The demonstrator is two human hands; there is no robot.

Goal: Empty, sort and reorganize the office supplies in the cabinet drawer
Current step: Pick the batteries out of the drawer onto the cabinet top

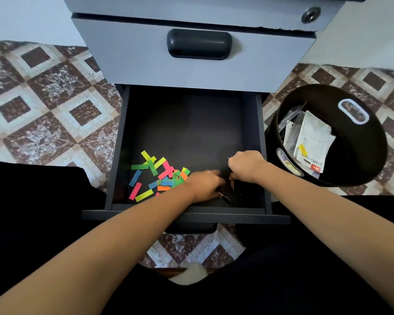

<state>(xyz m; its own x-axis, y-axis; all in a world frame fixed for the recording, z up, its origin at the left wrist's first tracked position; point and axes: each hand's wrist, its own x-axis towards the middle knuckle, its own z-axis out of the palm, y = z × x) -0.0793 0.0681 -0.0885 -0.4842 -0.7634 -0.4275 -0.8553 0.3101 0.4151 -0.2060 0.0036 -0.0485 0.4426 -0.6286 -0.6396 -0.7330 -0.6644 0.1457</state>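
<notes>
Down in the open drawer [123, 142], small dark things were gripped by the curled left hand [206, 185] and closed right hand [246, 165]; they were too blurred to name. Coloured strips [156, 175] were scattered just beside the left hand.

Matt dark drawer [261, 142] with smooth floor, thin bright paper flags [156, 176] at seven o'clock in it, smooth grey matt cabinet front [127, 55] with glossy dark plastic handle [199, 44], glossy black plastic bin [369, 155] at three o'clock holding paper packets [314, 142], patterned polished floor tiles [43, 105]
</notes>
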